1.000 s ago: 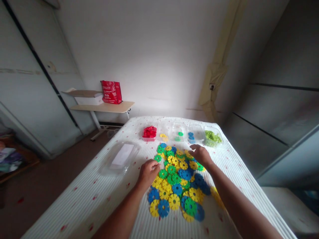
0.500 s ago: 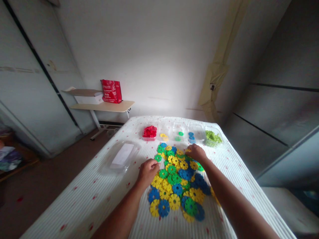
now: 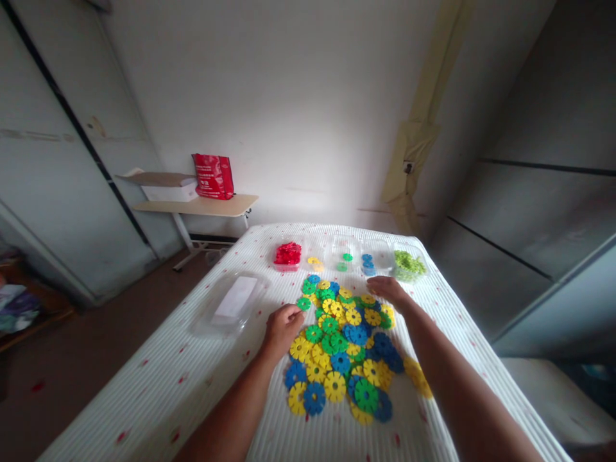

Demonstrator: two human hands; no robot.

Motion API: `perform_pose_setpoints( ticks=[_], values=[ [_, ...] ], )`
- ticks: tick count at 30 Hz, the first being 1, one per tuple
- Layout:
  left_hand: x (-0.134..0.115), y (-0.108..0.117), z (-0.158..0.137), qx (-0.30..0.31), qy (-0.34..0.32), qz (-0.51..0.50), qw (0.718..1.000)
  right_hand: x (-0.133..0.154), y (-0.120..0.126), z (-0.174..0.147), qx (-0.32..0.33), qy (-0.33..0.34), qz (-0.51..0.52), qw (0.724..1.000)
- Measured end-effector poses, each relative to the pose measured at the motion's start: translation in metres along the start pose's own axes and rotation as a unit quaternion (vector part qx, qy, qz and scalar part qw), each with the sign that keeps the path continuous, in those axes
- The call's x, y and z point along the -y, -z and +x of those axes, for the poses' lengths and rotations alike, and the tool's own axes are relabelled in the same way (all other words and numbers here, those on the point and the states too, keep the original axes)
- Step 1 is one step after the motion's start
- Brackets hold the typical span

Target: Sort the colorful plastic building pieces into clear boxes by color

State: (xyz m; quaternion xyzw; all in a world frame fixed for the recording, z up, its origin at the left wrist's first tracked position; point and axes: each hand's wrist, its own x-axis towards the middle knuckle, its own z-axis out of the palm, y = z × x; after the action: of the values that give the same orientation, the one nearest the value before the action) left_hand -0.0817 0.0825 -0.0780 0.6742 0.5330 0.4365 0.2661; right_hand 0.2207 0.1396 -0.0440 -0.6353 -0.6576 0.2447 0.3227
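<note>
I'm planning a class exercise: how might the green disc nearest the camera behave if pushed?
The green disc looks thin, so it is probably light. Its flat, crisply notched shape suggests stiff plastic. Lying partly over blue discs, it would likely slide rather than roll.

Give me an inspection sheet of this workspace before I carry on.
Surface: table cover, white, ribbed, red-spotted.
Job's things: yellow, blue and green notched discs heaped loosely; beyond them, a row of clear tubs, the leftmost holding red pieces, the rightmost light-green pieces.
Clutter: clear plastic piece with a white rectangle, left of the heap.
Grip: left hand at the heap's left edge, right hand at its far right; whether either holds anything, cannot tell.
Cables: nothing seen.
Surroundings: side table with red bag; wall socket.
</note>
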Motion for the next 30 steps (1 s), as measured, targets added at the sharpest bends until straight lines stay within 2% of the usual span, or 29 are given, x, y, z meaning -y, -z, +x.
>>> perform_pose_setpoints(
  ticks=[10,17,20,23,26,30],
  values=[
    [0.0,0.0,-0.001,0.001,0.003,-0.006,1.0,-0.007,0.002,-0.004,0.08,0.036,-0.065,0.994],
    [-0.002,0.001,0.0,0.002,0.0,-0.008,1.0,-0.002,0.005,-0.007,0.082,0.045,-0.087,0.992],
    [-0.001,0.0,0.0,0.0,0.007,-0.006,1.0,0.004,0.004,-0.009,0.076,0.066,-0.144,0.984],
    [-0.001,-0.001,0.0,-0.004,0.008,-0.006,1.0,0.015,0.002,-0.009,0.067,0.094,-0.22,0.969],
    [-0.002,-0.002,0.0,-0.009,0.009,0.004,1.0,0.037,-0.003,-0.005,0.048,0.139,-0.233,0.961],
    [-0.004,0.001,0.001,-0.032,-0.018,0.045,0.998,0.082,-0.018,0.014,-0.034,0.208,-0.234,0.949]
  ],
)
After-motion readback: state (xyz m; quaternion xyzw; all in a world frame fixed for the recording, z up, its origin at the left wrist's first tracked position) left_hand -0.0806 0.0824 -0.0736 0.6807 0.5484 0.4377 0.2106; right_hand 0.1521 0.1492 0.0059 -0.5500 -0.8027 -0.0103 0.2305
